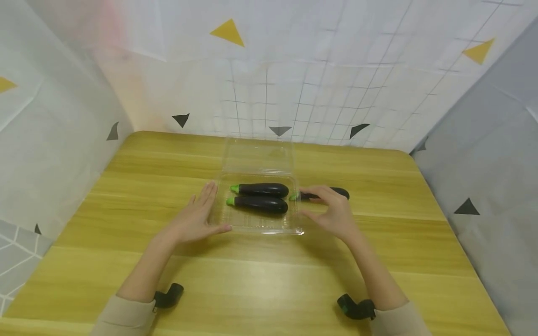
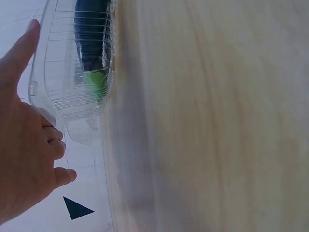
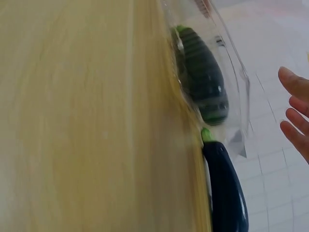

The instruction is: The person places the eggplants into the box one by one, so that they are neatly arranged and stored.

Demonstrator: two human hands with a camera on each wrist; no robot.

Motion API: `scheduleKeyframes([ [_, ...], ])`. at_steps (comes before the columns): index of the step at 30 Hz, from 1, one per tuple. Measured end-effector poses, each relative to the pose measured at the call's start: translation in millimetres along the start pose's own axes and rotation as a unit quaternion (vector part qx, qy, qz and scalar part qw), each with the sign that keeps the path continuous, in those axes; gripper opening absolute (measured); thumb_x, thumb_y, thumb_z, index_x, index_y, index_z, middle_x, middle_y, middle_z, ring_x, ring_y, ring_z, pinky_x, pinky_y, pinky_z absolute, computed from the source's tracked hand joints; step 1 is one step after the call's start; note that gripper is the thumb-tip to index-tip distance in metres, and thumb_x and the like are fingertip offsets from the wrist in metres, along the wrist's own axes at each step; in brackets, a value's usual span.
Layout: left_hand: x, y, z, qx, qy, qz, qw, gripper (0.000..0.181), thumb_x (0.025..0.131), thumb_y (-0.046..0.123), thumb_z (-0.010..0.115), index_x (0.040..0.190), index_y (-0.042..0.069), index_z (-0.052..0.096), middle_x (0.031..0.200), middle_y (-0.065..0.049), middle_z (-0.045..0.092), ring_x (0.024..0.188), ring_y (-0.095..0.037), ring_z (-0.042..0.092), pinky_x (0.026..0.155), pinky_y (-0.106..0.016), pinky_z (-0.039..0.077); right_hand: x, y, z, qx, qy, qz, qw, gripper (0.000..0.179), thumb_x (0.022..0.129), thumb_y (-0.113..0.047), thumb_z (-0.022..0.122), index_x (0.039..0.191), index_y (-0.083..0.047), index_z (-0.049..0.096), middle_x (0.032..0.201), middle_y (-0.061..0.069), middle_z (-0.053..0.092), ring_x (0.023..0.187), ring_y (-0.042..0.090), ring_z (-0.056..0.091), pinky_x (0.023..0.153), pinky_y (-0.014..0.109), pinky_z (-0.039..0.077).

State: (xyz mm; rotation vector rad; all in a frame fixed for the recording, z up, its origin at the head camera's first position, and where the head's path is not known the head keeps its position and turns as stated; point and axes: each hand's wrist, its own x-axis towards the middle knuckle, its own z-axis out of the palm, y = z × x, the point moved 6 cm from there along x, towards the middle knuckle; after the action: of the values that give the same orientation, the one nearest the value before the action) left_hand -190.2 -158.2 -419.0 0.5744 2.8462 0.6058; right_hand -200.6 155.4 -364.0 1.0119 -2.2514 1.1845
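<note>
A clear plastic clamshell container (image 1: 252,230) lies unfolded on the table, its lid (image 1: 258,156) laid back towards the wall. Two dark eggplants, one behind (image 1: 265,189) and one in front (image 1: 261,204), lie side by side inside, green stem ends to the left. My left hand (image 1: 191,219) rests against the container's left side, fingers extended and thumb at the front rim. Over a third eggplant (image 1: 342,192), on the table just right of the container, hovers my right hand (image 1: 336,214). In the right wrist view that hand (image 3: 299,111) holds nothing, thumb and fingers apart.
The wooden table (image 1: 256,280) has a rounded far edge meeting a white sheet wall (image 1: 269,93) marked with triangles and grid lines. Similar sheets stand on both sides. A black curved device is strapped at the left wrist (image 1: 169,296) and another at the right wrist (image 1: 355,308).
</note>
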Motion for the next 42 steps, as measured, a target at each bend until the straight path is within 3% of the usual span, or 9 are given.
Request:
scheduleKeyframes([
  [5, -0.6, 0.9, -2.1, -0.001, -0.002, -0.001, 1.0, 0.117, 0.082, 0.07, 0.057, 0.152, 0.002, -0.007, 0.159, -0.014, -0.012, 0.146, -0.027, -0.007, 0.115, -0.055, 0.005, 1.8, -11, -16, 0.003, 0.002, 0.009, 1.0, 0.053, 0.059, 0.012, 0.086, 0.108, 0.008, 0.065, 0.104, 0.019, 0.067, 0.095, 0.036, 0.063, 0.074, 0.035, 0.057],
  [12, 0.1, -0.1, -1.6, 0.005, -0.002, 0.0, 1.0, 0.116, 0.082, 0.068, 0.058, 0.153, 0.003, -0.007, 0.159, -0.013, -0.013, 0.146, -0.027, -0.007, 0.115, -0.056, 0.005, 3.3, -25, -36, 0.006, -0.007, 0.026, 0.9996, 0.052, 0.059, 0.016, 0.083, 0.107, 0.009, 0.065, 0.103, 0.019, 0.066, 0.101, 0.01, 0.062, 0.079, 0.017, 0.053],
  [16, -0.1, -0.6, -0.9, 0.002, -0.003, -0.001, 1.0, 0.116, 0.083, 0.067, 0.059, 0.153, 0.004, -0.008, 0.159, -0.012, -0.014, 0.146, -0.026, -0.008, 0.115, -0.056, 0.005, 2.2, -26, -42, -0.008, -0.01, 0.022, 0.9997, 0.053, 0.058, 0.017, 0.083, 0.107, 0.008, 0.065, 0.103, 0.02, 0.066, 0.098, 0.02, 0.064, 0.078, 0.021, 0.054],
  [20, -0.5, -0.3, -0.7, -0.002, -0.002, -0.002, 1.0, 0.115, 0.083, 0.065, 0.06, 0.153, 0.004, -0.008, 0.159, -0.014, -0.012, 0.146, -0.026, -0.008, 0.115, -0.056, 0.004, 0.8, -23, -47, -0.024, -0.01, 0.023, 0.9994, 0.053, 0.058, 0.017, 0.083, 0.107, 0.008, 0.065, 0.102, 0.021, 0.066, 0.096, 0.025, 0.065, 0.075, 0.033, 0.057],
  [25, -1.3, 0.5, -1.3, -0.007, -0.004, -0.005, 1.0, 0.116, 0.083, 0.065, 0.061, 0.153, 0.004, -0.008, 0.159, -0.015, -0.011, 0.146, -0.026, -0.008, 0.115, -0.056, 0.004, -2.8, -15, -51, -0.029, -0.007, 0.019, 0.9994, 0.054, 0.057, 0.016, 0.084, 0.107, 0.007, 0.066, 0.103, 0.021, 0.067, 0.098, 0.017, 0.064, 0.073, 0.04, 0.056],
  [31, -1.5, 1.4, -2.2, -0.006, -0.005, -0.008, 0.9999, 0.115, 0.083, 0.066, 0.06, 0.153, 0.004, -0.008, 0.159, -0.014, -0.011, 0.146, -0.025, -0.009, 0.115, -0.055, 0.004, -8.9, 3, -54, -0.044, -0.004, 0.031, 0.9985, 0.055, 0.056, 0.017, 0.084, 0.107, 0.005, 0.067, 0.102, 0.018, 0.067, 0.097, 0.022, 0.065, 0.08, 0.02, 0.054],
  [33, -0.8, 0.8, -1.7, -0.004, -0.004, -0.006, 1.0, 0.115, 0.083, 0.066, 0.06, 0.153, 0.004, -0.008, 0.159, -0.015, -0.011, 0.146, -0.025, -0.008, 0.115, -0.055, 0.004, -10.0, 7, -55, -0.051, -0.005, 0.035, 0.9981, 0.054, 0.057, 0.016, 0.084, 0.107, 0.005, 0.066, 0.102, 0.018, 0.067, 0.098, 0.017, 0.064, 0.081, 0.015, 0.051],
  [38, 0.1, 0.6, -1.1, -0.004, -0.006, -0.005, 1.0, 0.116, 0.082, 0.07, 0.057, 0.153, 0.004, -0.008, 0.16, -0.015, -0.01, 0.146, -0.025, -0.009, 0.115, -0.056, 0.004, -16.5, 27, -57, -0.064, -0.003, 0.042, 0.9971, 0.053, 0.059, 0.012, 0.086, 0.107, 0.002, 0.068, 0.103, 0.014, 0.068, 0.099, 0.005, 0.061, 0.08, 0.015, 0.052],
  [42, 0.0, 1.3, -1.3, -0.004, -0.009, -0.006, 0.9999, 0.117, 0.081, 0.073, 0.055, 0.153, 0.005, -0.008, 0.16, -0.015, -0.01, 0.146, -0.024, -0.009, 0.115, -0.055, 0.004, -22.9, 45, -56, -0.063, -0.011, 0.058, 0.9962, 0.053, 0.061, 0.007, 0.087, 0.11, -0.002, 0.068, 0.105, 0.008, 0.068, 0.099, 0.012, 0.063, 0.081, 0.015, 0.051],
])
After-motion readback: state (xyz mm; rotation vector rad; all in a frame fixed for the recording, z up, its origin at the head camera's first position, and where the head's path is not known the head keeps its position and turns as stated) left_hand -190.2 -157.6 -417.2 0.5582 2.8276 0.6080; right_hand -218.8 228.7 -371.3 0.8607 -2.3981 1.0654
